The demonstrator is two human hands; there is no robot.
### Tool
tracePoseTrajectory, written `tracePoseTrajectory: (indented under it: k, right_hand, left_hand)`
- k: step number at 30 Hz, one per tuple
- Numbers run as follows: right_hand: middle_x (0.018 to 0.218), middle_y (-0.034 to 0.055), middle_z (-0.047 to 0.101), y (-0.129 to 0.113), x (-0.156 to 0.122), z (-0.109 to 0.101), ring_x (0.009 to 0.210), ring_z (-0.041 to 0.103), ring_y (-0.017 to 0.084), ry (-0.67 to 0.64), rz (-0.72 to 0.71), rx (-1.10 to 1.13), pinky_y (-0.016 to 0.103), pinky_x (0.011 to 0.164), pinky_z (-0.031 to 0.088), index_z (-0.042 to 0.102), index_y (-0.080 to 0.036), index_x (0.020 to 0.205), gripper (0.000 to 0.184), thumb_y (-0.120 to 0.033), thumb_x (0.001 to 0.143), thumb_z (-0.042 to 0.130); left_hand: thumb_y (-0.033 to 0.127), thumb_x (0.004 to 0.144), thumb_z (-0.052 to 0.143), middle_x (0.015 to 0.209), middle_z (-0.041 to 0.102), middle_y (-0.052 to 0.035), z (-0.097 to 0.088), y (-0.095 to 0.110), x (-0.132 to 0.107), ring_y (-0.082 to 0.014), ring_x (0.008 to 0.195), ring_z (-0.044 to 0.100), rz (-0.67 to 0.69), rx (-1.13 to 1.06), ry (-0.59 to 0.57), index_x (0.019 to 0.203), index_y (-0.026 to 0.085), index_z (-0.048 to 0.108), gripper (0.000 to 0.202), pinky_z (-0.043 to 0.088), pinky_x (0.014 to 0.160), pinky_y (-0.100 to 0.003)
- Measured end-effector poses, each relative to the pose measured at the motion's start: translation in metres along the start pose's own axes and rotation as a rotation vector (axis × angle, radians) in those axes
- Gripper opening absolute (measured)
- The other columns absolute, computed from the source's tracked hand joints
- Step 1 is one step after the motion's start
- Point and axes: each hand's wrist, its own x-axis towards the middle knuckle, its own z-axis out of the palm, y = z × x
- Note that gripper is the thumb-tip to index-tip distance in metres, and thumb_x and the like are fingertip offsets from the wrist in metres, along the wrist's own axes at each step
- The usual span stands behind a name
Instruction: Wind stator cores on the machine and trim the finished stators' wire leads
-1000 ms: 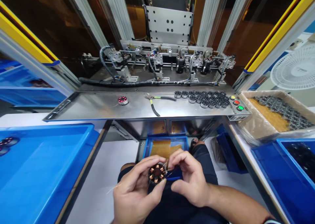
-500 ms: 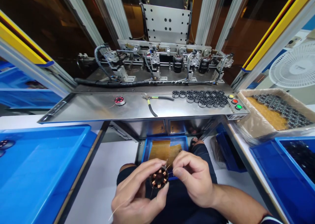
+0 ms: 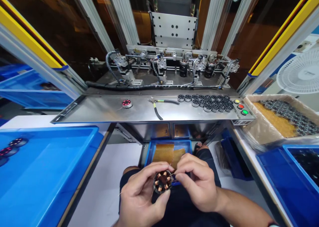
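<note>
My left hand (image 3: 143, 193) grips a wound motor stator (image 3: 159, 187) by its rim, between the fingers and thumb, above my lap. Copper coils face up inside its dark ring. At the stator's right edge my right hand (image 3: 196, 182) is closed in a pinch on a thin copper wire (image 3: 172, 174) coming from it. Other loose wire ends trail beside my left hand. On the metal bench ahead lie cutting pliers (image 3: 168, 101) with black and yellow-green handles. A stator with a red top (image 3: 127, 103) sits to their left.
Dark, ring-shaped cores (image 3: 211, 103) crowd the bench's right side, by coloured push buttons (image 3: 240, 106). Behind stands a winding-type machine (image 3: 159, 67) with clamps. Blue trays (image 3: 82, 134) flank me, one at left holding a few stators. A carton (image 3: 249, 120) of cores stands right.
My right hand has come slightly closer to the stator, and its fingers now meet the wire at the rim. The stator has turned a little in my left hand. The camera view has shifted.
</note>
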Motion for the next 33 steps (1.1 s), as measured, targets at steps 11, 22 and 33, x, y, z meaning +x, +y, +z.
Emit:
tracePoseTrajectory:
  k: [11,22,33]
  right_hand:
    - [0.085,0.0069,0.064,0.0,0.003,0.004,0.078,0.062,0.016,-0.029,-0.012,-0.008,0.03,0.069,0.052,0.071,-0.015,0.103,0.02,-0.007,0.085,0.066]
    - [0.072,0.0027,0.062,-0.008,-0.008,0.013,0.068,0.057,0.014,0.093,0.004,0.01,0.031,0.066,0.048,0.069,-0.016,0.086,0.014,-0.004,0.083,0.064]
    - [0.109,0.0103,0.063,0.008,0.018,-0.012,0.102,0.061,0.022,-0.194,-0.108,0.09,0.041,0.09,0.052,0.07,-0.025,0.118,0.043,-0.033,0.077,0.083]
  left_hand:
    - [0.003,0.072,0.067,0.098,0.075,-0.0034,-0.004,-0.002,-0.006,-0.0179,0.089,0.074,-0.062,-0.105,0.044,0.107,0.025,0.072,0.042,0.06,0.079,-0.02]
    - [0.0,0.07,0.068,0.102,0.074,-0.0049,-0.005,-0.002,-0.006,-0.0197,0.094,0.071,0.14,0.213,0.082,0.115,0.024,0.065,0.051,0.06,0.083,-0.026]
    - [0.021,0.067,0.079,0.082,0.076,-0.0003,0.005,0.023,0.0,-0.0146,0.072,0.071,-0.375,-0.29,0.1,0.095,0.025,0.076,0.028,0.056,0.07,-0.019]
